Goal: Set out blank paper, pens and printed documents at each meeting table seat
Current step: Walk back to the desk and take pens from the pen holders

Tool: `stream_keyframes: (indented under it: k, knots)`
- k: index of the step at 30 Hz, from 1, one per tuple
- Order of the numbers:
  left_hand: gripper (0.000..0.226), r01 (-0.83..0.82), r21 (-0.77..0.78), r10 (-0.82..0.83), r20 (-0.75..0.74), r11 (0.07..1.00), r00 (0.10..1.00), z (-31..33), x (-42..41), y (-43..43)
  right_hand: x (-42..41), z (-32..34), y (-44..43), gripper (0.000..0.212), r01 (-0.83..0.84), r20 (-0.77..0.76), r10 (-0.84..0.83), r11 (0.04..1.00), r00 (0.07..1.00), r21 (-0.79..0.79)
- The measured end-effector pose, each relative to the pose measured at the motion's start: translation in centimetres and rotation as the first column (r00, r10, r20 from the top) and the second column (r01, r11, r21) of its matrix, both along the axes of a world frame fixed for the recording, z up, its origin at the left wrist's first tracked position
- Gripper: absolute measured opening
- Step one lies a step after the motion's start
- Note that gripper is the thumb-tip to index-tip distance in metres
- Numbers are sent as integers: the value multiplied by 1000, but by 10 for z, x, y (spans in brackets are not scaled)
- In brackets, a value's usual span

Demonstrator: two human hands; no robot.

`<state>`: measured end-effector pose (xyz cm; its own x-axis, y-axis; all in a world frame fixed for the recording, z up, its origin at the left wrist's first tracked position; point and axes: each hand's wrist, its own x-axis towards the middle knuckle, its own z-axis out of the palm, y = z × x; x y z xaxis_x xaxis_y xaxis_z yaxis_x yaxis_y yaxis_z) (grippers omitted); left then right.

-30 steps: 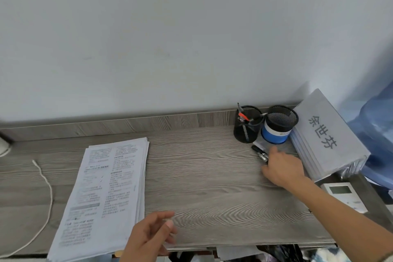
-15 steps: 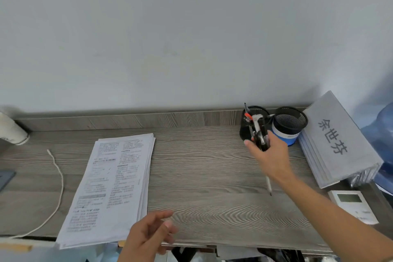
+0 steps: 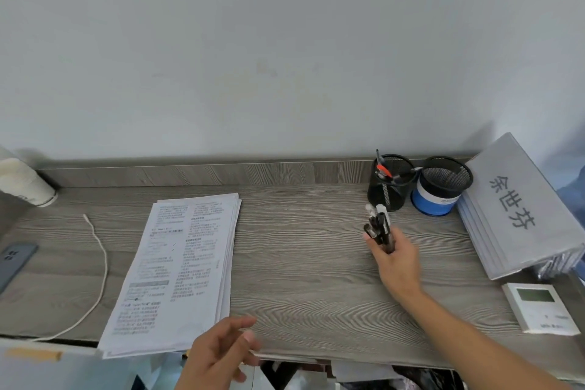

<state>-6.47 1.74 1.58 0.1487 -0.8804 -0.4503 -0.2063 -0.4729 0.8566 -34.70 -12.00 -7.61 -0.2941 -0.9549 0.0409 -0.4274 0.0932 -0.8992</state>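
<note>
Right hand (image 3: 395,260) grips a bundle of black pens (image 3: 380,228) above the grey wood-grain table (image 3: 300,263), near two black mesh cups (image 3: 391,182); left hand (image 3: 221,355), fingers relaxed, hovers beside stacked printed documents (image 3: 177,263).

Head-worn, forward-down, close over desk (image 3: 300,263)

Right hand (image 3: 397,258) grips pens (image 3: 380,226), perhaps four; left hand (image 3: 218,355) relaxed beside printed documents (image 3: 177,266).
</note>
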Motion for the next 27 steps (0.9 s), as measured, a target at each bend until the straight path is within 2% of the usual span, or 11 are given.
stream_keyframes:
  k: [3,6,7,9,11,13,16,19,20,24,27]
  knots:
    - [12,6,-45,-7,-17,999,1000,4,2,-7,8,16,4,28,-111,-142,114,993,983,31]
    - [15,-46,-183,45,-7,982,999,9,0,-21,34,49,15,21,-325,-207,348,936,914,136]
    - [21,-72,-230,69,-21,970,997,13,0,-25,46,61,22,22,-399,-188,428,900,884,174]
    - [51,-61,-284,47,-57,957,997,20,-1,-32,72,83,39,30,-554,-93,591,791,801,258]
    - [73,-90,-306,34,-181,948,983,27,-2,-34,97,98,56,32,-684,-35,724,664,689,302]
    - [74,-159,-344,75,-245,925,967,33,-2,-33,117,109,71,25,-766,6,805,563,594,312]
    - [47,-319,-418,211,-284,851,935,40,0,-24,135,121,81,22,-847,174,847,442,502,295]
    - [14,-524,-390,386,-380,757,841,48,-1,-9,142,127,88,20,-908,374,835,316,405,276]
    - [11,-583,-372,438,-407,722,802,49,-1,-3,143,128,91,20,-921,418,828,279,374,272]
    - [16,-771,-303,600,-493,561,630,49,-4,25,147,123,105,21,-953,492,831,134,258,273]
    - [26,-881,-185,661,-599,435,452,50,-16,55,144,123,118,19,-952,608,772,-14,184,306]
